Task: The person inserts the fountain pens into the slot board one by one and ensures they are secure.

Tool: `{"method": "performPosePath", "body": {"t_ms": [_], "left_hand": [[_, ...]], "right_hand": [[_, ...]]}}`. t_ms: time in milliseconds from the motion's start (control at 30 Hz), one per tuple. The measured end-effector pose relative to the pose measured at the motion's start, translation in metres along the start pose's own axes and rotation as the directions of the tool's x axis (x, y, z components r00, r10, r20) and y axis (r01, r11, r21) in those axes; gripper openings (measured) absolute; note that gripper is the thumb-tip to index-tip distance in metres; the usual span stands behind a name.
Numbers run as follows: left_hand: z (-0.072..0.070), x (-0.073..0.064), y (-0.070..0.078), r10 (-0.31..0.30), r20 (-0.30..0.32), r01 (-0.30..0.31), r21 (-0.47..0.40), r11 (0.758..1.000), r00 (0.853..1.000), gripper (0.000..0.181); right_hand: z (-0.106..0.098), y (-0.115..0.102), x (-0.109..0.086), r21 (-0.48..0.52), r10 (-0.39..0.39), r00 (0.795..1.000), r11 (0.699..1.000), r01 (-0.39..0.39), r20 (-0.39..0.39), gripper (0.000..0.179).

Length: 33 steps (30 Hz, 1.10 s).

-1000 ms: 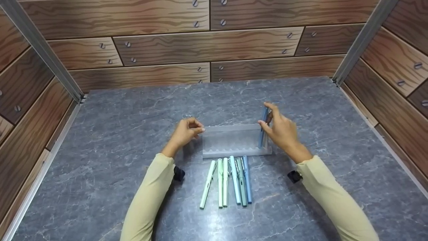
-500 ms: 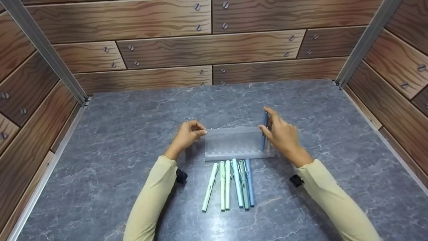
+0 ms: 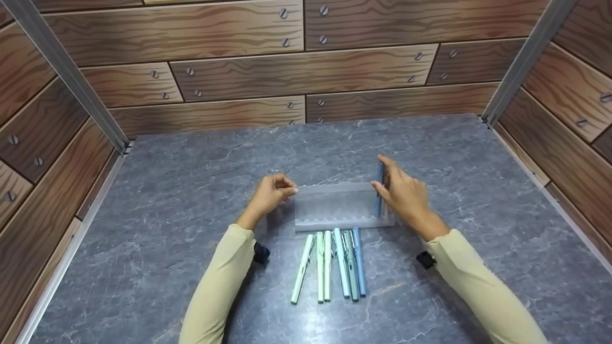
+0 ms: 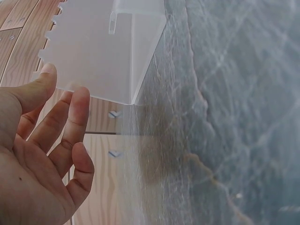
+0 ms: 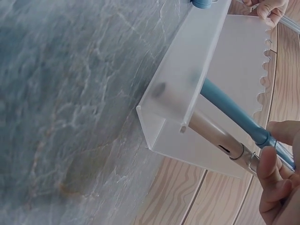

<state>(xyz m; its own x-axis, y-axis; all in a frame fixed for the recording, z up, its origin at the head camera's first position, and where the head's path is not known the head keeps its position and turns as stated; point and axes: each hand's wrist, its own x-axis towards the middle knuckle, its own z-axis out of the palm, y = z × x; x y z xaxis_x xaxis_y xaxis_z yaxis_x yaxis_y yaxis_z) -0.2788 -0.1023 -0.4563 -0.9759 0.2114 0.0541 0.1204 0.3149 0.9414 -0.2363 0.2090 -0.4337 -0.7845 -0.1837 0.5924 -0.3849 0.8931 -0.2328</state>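
A frosted clear pen rack (image 3: pixel 334 203) with notched edges stands mid-table. My left hand (image 3: pixel 268 195) pinches the rack's upper left corner; in the left wrist view the thumb (image 4: pixel 41 86) lies on the notched edge side. At the rack's right end, my right hand (image 3: pixel 406 193) holds a blue pen (image 3: pixel 380 205) nearly upright between thumb and fingers. The right wrist view has this blue pen (image 5: pixel 232 110) with its lower end behind the rack's front lip. Beside it a beige pen (image 5: pixel 213 136) stands in the rack, close to the curled fingers; whether they touch it is unclear.
Several pens lie side by side in front of the rack: pale green pens (image 3: pixel 302 270), a light blue pen (image 3: pixel 342 265), a dark green pen (image 3: pixel 352 272) and a blue pen (image 3: pixel 359 267). The grey marbled tabletop (image 3: pixel 215 157) ends at a wood-patterned wall (image 3: pixel 239 76).
The blue pen in my right hand has tipped from a slight lean to more upright in the rack. My left hand stays on the rack's corner. The head view has shifted slightly.
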Motion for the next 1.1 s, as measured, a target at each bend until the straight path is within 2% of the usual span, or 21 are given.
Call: {"method": "performPosePath", "body": {"t_ms": [367,700,1100], "left_hand": [[0.0003,0.0001,0.0001,-0.005,0.005,0.005,-0.006,1.0,1.0,0.005],[-0.0003,-0.0007,0.0016,-0.015,-0.003,0.015,0.025,1.0,1.0,0.007],[0.0005,0.0003,-0.001,0.004,-0.009,-0.004,0.008,1.0,1.0,0.011]], "right_hand": [[0.0004,-0.0006,-0.001,0.009,0.015,0.999,1.0,-0.015,0.033,0.061],[0.0005,-0.002,-0.001,0.027,0.034,0.998,0.999,-0.036,0.055,0.062],[0.0017,-0.002,-0.0032,-0.023,0.034,0.997,0.999,-0.032,0.072,0.065]]}}
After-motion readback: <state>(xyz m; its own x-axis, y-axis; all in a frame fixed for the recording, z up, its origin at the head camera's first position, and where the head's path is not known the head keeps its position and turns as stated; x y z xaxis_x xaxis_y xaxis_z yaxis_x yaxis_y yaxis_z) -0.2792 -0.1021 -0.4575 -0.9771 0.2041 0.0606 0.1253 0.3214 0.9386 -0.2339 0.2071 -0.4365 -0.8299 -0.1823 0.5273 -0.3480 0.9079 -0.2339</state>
